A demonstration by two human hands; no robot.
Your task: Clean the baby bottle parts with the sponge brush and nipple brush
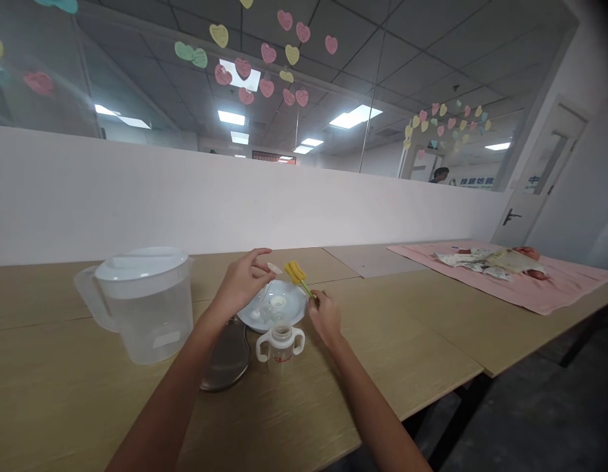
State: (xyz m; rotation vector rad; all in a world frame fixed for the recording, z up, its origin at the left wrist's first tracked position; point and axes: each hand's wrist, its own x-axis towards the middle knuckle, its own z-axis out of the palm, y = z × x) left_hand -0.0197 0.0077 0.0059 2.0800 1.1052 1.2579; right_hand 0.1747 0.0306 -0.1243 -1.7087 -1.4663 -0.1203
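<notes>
My left hand point(242, 280) pinches a small clear teat point(273, 267) between thumb and fingers, just above a pale plate point(250, 317). My right hand point(326, 317) grips the thin green handle of a yellow sponge brush point(295, 271), whose head points up and to the left, close to the teat. In front of the plate stands an open baby bottle point(281, 351) with two white handles. A clear bottle part point(277, 305) lies on the plate.
A clear plastic jug point(141, 303) with a white lid stands at the left. A dark oval lid or dish point(228, 357) lies beside the bottle. Far right, a baby doll point(510, 261) lies on a pink cloth point(540, 288). The table edge point(431, 400) runs close at right.
</notes>
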